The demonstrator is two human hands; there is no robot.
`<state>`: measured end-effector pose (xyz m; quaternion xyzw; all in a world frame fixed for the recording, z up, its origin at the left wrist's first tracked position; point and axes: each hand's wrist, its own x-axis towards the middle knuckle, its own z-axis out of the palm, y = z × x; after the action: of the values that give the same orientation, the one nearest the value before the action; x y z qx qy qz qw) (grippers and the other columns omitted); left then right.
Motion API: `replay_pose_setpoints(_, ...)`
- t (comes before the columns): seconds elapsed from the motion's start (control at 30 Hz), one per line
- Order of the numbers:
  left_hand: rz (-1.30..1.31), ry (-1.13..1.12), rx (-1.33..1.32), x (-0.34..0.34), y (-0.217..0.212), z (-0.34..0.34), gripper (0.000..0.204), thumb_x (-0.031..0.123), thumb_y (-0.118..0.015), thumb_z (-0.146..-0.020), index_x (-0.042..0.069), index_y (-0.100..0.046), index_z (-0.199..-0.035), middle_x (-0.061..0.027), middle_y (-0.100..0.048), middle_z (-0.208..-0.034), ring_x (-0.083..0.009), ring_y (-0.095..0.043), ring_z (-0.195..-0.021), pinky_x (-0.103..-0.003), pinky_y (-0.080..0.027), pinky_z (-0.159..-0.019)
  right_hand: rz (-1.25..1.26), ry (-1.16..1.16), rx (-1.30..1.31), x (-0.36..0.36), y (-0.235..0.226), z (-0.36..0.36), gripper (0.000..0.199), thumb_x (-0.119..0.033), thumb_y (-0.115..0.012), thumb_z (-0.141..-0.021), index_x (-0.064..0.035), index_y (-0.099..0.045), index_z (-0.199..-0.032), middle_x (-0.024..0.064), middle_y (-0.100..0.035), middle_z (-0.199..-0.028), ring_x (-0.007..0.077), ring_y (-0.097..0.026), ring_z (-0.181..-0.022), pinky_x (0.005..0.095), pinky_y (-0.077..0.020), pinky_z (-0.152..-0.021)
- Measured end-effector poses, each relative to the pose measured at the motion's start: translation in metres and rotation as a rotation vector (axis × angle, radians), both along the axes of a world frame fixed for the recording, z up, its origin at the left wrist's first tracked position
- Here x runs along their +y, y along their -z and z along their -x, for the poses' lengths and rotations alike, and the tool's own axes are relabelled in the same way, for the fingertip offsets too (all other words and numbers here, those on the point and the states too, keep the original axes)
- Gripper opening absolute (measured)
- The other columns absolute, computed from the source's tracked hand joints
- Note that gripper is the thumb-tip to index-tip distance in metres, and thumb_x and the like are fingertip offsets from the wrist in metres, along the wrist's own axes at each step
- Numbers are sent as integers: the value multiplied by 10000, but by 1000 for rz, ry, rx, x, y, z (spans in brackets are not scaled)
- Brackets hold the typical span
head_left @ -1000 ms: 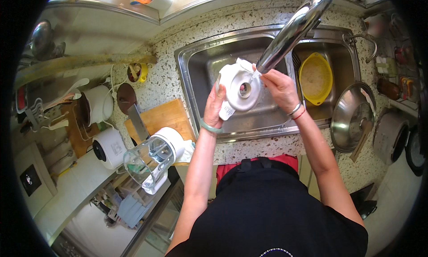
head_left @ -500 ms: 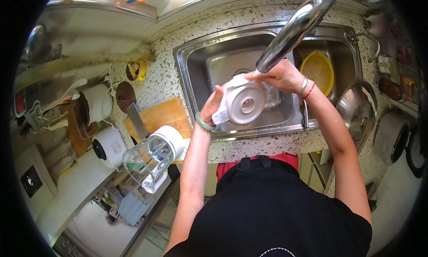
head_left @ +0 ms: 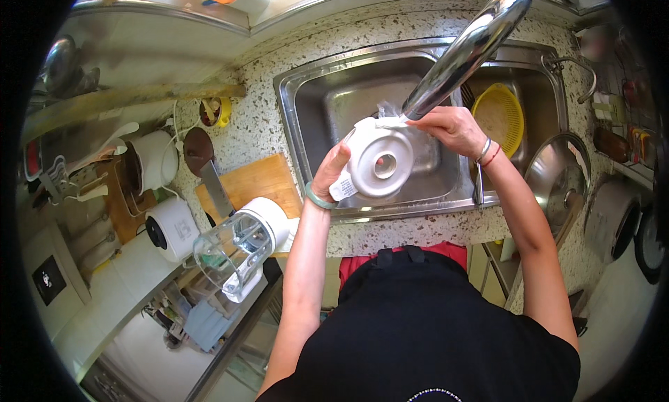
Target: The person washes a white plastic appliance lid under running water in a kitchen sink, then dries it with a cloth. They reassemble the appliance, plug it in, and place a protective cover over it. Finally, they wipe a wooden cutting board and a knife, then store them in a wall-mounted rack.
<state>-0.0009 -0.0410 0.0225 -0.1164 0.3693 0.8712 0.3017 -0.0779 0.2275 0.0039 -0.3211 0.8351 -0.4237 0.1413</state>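
Over the left sink basin (head_left: pixel 327 116) I hold a round white blender lid (head_left: pixel 401 155) with a hole in its middle and a tab near my wrist. My left hand (head_left: pixel 332 171) grips the lid's left side, thumb on top. Fingers of my right hand (head_left: pixel 456 132) pinch together at its far right rim, just under the chrome faucet (head_left: pixel 463 57). Water runs from the spout onto the far rim. A glass blender jar (head_left: pixel 233 245) with a white base lies tilted on the counter to the left, partly on the cutting board (head_left: pixel 261 182).
Left of the board lie a knife (head_left: pixel 216 186) and a white appliance (head_left: pixel 172 229). A yellow basket (head_left: pixel 498 116) sits in the right basin. Beside that basin stands a metal pot lid (head_left: pixel 554 168). A yellow cup (head_left: pixel 221 112) is on the far left counter.
My right hand has shifted slightly right and toward me along the lid's rim, with its fingers more pinched. Water now shows splashing at the far rim.
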Motion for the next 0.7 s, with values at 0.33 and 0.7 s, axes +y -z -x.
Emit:
replay_pose_setpoints(0.33,-8,-63,41,0,-1,0,856,546,-647,-867,-15,-349,-1440,-147,-550,-1327,-225,-598,-1148,-361,-510,-980,99,126,112,-35,1,-11,258,-176,-623,-874,-196,-703,-1119,54,-660,-853,271,-651,-786,362,-519,-641)
replay_pose_setpoints(0.7,7,-497,12,-4,37,-9,763,653,-381,-948,45,-408,-1408,-113,-610,-1250,-238,-610,-1114,-401,-489,-995,131,433,-91,-45,-10,-100,403,-22,-615,-898,-127,-614,-1287,182,-635,-816,317,-641,-720,373,-521,-658)
